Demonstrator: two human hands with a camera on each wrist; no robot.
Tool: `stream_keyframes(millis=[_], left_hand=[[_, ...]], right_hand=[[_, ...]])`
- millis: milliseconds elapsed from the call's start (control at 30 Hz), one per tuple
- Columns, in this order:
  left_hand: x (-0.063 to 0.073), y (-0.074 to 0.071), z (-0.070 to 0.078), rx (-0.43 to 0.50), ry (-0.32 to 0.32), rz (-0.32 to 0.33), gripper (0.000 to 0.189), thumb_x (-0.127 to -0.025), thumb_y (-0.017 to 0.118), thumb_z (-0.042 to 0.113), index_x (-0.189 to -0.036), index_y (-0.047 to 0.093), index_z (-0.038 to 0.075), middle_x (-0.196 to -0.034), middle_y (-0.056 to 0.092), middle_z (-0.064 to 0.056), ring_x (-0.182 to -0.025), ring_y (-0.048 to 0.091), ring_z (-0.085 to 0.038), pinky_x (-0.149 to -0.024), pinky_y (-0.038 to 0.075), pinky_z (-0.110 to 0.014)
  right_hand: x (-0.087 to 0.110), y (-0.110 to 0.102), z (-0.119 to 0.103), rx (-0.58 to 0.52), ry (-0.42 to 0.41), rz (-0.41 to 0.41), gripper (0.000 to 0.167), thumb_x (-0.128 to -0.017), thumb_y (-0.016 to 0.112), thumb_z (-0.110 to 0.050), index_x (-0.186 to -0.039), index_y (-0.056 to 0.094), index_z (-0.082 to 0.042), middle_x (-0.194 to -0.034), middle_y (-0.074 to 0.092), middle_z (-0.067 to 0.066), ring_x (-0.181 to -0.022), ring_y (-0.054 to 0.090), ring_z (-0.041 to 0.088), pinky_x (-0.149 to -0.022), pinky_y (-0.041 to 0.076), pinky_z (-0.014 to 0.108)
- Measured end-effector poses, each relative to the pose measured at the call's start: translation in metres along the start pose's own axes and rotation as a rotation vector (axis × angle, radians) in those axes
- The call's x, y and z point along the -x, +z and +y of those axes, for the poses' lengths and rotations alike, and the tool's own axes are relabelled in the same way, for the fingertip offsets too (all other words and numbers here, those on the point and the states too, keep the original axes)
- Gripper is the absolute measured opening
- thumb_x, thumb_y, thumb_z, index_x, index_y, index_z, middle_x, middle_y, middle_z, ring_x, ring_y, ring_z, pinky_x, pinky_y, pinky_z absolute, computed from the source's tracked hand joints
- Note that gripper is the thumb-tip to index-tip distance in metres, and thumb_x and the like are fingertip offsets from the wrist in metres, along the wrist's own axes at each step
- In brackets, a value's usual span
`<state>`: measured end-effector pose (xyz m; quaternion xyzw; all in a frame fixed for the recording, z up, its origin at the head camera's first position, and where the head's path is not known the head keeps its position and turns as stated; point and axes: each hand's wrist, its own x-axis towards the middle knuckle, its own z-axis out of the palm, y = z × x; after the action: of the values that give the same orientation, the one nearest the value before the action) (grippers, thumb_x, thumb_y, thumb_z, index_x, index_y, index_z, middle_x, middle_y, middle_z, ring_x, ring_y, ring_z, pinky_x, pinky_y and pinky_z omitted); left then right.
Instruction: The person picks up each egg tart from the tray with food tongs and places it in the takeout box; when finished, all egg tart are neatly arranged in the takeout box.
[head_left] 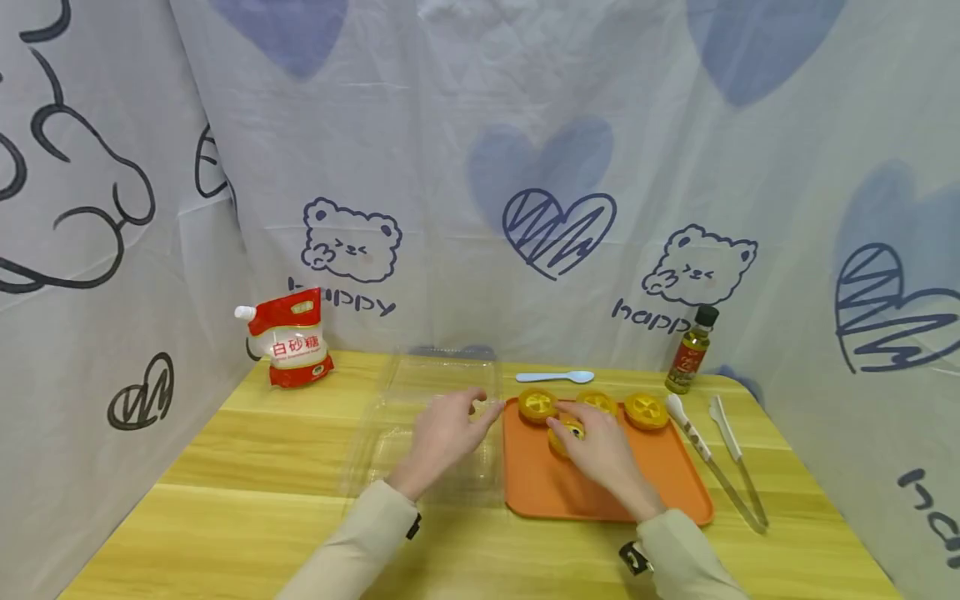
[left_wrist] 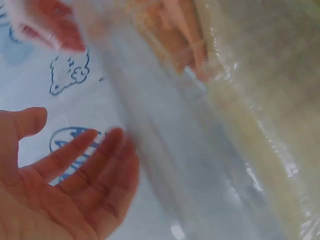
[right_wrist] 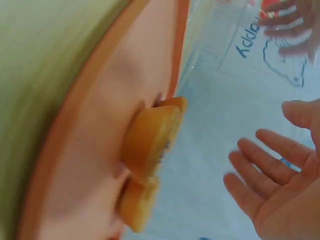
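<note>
My left hand (head_left: pixel 444 437) hovering over a clear container (head_left: pixel 390 446), my right hand (head_left: pixel 606 446) over a yellow tart (right_wrist: pixel 145 142), fingers spread on both.

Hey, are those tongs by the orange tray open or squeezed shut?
Open. In the head view the tongs lie with their white ends apart, the metal arms meeting only at the near bend.

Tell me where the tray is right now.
In the head view, the tray lies right of centre on the table, between the clear box on its left and the tongs on its right, with the right hand above it.
</note>
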<state>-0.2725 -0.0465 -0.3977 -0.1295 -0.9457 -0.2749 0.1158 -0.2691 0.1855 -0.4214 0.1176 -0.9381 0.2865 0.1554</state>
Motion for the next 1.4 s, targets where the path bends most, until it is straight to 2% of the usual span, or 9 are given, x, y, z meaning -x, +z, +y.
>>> stream_keyframes(millis=[100, 233, 367, 500, 600, 867, 1033, 1233, 1400], left_hand=[[-0.002, -0.010, -0.008, 0.203, -0.046, -0.043, 0.039, -0.095, 0.057, 0.051, -0.109, 0.072, 0.017, -0.092, 0.073, -0.001, -0.077, 0.065, -0.015, -0.063, 0.053, -0.032], [-0.004, -0.021, -0.024, 0.414, -0.070, -0.092, 0.030, -0.094, 0.063, 0.042, -0.107, 0.073, 0.017, -0.084, 0.071, 0.001, -0.070, 0.064, -0.011, -0.060, 0.052, -0.028], [-0.004, -0.031, -0.040, 0.525, -0.091, -0.136, 0.029, -0.094, 0.065, 0.033, -0.112, 0.070, 0.011, -0.083, 0.071, -0.004, -0.072, 0.069, -0.021, -0.062, 0.056, -0.030], [-0.002, -0.042, -0.062, 0.561, -0.113, -0.173, 0.032, -0.095, 0.064, 0.032, -0.115, 0.068, 0.008, -0.086, 0.072, -0.009, -0.079, 0.070, -0.029, -0.069, 0.059, -0.036], [-0.002, -0.049, -0.083, 0.572, -0.103, -0.207, 0.034, -0.096, 0.062, 0.032, -0.117, 0.066, 0.006, -0.092, 0.072, -0.014, -0.079, 0.069, -0.026, -0.070, 0.059, -0.040], [0.001, -0.063, -0.130, 0.622, -0.116, -0.269, 0.036, -0.097, 0.061, 0.031, -0.118, 0.064, 0.003, -0.100, 0.071, -0.018, -0.080, 0.067, -0.023, -0.063, 0.056, -0.034], [0.006, -0.071, -0.152, 0.641, -0.184, -0.270, 0.031, -0.096, 0.064, 0.027, -0.116, 0.065, 0.004, -0.099, 0.071, -0.011, -0.081, 0.063, -0.023, -0.062, 0.050, -0.028], [0.013, -0.076, -0.173, 0.636, -0.258, -0.249, 0.034, -0.092, 0.068, 0.022, -0.116, 0.064, -0.001, -0.093, 0.067, -0.004, -0.077, 0.053, -0.016, -0.060, 0.046, -0.026], [0.017, -0.079, -0.184, 0.618, -0.264, -0.282, 0.041, -0.089, 0.071, 0.017, -0.122, 0.060, -0.004, -0.092, 0.060, -0.005, -0.080, 0.049, -0.018, -0.059, 0.047, -0.027]], right_hand=[[-0.002, -0.001, 0.011, -0.241, 0.075, -0.024, 0.029, -0.095, 0.065, -0.028, -0.119, 0.071, -0.012, -0.114, 0.072, 0.006, -0.106, 0.066, 0.025, -0.092, 0.055, 0.043], [-0.005, -0.009, 0.020, -0.573, 0.212, -0.122, 0.034, -0.097, 0.062, -0.023, -0.123, 0.066, 0.000, -0.119, 0.069, 0.017, -0.106, 0.066, 0.027, -0.090, 0.058, 0.040], [-0.005, -0.019, 0.029, -0.725, 0.274, -0.174, 0.040, -0.099, 0.058, -0.020, -0.128, 0.058, 0.008, -0.122, 0.066, 0.021, -0.105, 0.067, 0.026, -0.092, 0.057, 0.042], [-0.002, -0.026, 0.043, -0.731, 0.282, -0.196, 0.044, -0.099, 0.058, -0.021, -0.131, 0.055, 0.009, -0.121, 0.066, 0.020, -0.103, 0.068, 0.024, -0.092, 0.058, 0.041], [0.000, -0.031, 0.055, -0.711, 0.276, -0.216, 0.046, -0.099, 0.058, -0.022, -0.133, 0.054, 0.009, -0.122, 0.065, 0.021, -0.102, 0.068, 0.022, -0.089, 0.059, 0.039], [0.008, -0.050, 0.084, -0.620, 0.292, -0.206, 0.049, -0.098, 0.061, -0.026, -0.133, 0.054, 0.006, -0.119, 0.069, 0.011, -0.094, 0.067, 0.011, -0.081, 0.059, 0.035], [0.017, -0.061, 0.104, -0.639, 0.315, -0.181, 0.050, -0.097, 0.062, -0.027, -0.134, 0.054, 0.005, -0.107, 0.072, -0.010, -0.091, 0.065, 0.004, -0.079, 0.059, 0.030], [0.028, -0.081, 0.132, -0.670, 0.337, -0.178, 0.043, -0.096, 0.064, -0.027, -0.133, 0.057, -0.005, -0.104, 0.070, -0.020, -0.092, 0.065, -0.002, -0.077, 0.057, 0.024], [0.037, -0.098, 0.160, -0.634, 0.255, -0.144, 0.033, -0.095, 0.064, -0.016, -0.128, 0.063, -0.020, -0.101, 0.068, -0.028, -0.093, 0.065, -0.006, -0.074, 0.056, 0.018]])
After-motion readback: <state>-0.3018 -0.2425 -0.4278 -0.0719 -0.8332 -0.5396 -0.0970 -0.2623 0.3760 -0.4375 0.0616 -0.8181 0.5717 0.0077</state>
